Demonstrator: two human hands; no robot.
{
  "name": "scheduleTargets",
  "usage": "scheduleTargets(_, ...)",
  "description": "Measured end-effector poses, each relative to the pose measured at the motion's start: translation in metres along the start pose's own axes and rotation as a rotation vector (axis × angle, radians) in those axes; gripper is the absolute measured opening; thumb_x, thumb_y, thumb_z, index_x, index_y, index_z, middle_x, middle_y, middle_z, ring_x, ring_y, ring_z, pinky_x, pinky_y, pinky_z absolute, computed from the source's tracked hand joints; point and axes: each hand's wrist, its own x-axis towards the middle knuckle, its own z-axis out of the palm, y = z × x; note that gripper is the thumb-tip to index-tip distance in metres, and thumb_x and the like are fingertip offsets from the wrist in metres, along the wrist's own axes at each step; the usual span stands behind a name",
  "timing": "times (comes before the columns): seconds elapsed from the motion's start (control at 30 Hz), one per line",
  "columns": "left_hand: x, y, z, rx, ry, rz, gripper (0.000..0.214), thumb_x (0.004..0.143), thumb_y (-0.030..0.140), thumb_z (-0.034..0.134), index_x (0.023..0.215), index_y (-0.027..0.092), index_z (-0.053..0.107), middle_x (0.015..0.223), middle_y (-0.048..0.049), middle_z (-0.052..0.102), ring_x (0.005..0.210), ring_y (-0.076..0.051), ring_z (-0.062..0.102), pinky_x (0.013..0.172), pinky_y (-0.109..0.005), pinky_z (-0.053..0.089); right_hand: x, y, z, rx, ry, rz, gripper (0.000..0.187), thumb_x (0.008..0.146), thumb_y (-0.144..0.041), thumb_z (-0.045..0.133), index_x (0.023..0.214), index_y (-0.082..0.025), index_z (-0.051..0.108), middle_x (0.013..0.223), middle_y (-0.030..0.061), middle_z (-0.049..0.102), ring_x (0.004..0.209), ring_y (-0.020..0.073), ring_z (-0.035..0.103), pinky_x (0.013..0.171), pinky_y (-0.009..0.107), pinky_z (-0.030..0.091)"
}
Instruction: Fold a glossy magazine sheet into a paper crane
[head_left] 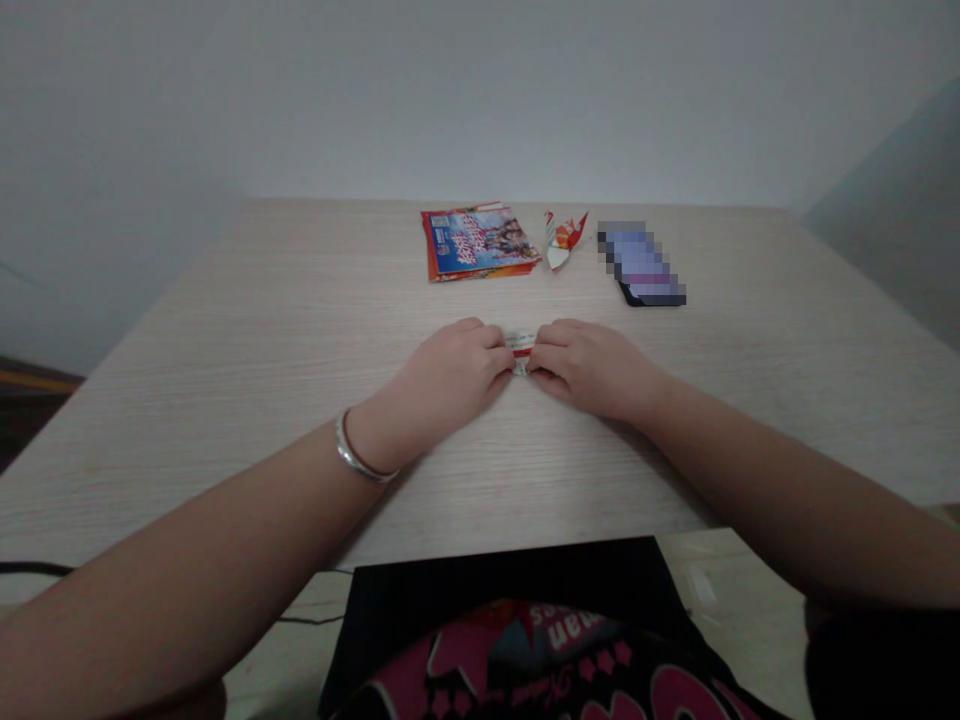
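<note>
Between my two hands, a small folded piece of printed paper (522, 352), whitish with a red stripe, lies at the middle of the table. My left hand (466, 362), with a silver bangle on its wrist, has its fingers closed on the paper's left end. On the right end the fingers of my right hand (581, 362) are closed too. Both hands rest low at the tabletop and cover most of the paper, so its full shape is hidden.
A stack of colourful printed leaflets (480, 243) lies at the back of the table (247, 330). To its right stands a folded paper crane (564, 242), red and white. Farther right is a phone (643, 265), its screen blurred out. A wall (480, 100) rises behind.
</note>
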Motion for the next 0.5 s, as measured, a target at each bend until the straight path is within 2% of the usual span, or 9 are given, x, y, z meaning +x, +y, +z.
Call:
scheduleTargets(0.4, 0.006, -0.009, 0.009, -0.273, 0.054, -0.089, 0.016, 0.096, 0.018, 0.060, 0.096, 0.010, 0.074, 0.091, -0.0096, 0.071, 0.087, -0.022, 0.064, 0.081, -0.034, 0.050, 0.002, 0.012, 0.014, 0.334, 0.148, 0.087, 0.013, 0.087, -0.015, 0.061, 0.089, -0.013, 0.073, 0.086, 0.0076, 0.067, 0.078, 0.0178, 0.058, 0.075, 0.029, 0.043)
scheduleTargets(0.5, 0.006, -0.010, 0.010, -0.363, 0.056, -0.143, 0.015, 0.096, 0.020, 0.061, 0.091, 0.012, 0.073, 0.086, -0.0070, 0.070, 0.080, -0.019, 0.062, 0.075, -0.031, 0.047, 0.003, 0.013, 0.016, 0.395, 0.163, 0.123, 0.011, 0.086, -0.015, 0.061, 0.088, -0.013, 0.072, 0.084, 0.0062, 0.066, 0.074, 0.0160, 0.056, 0.071, 0.028, 0.041)
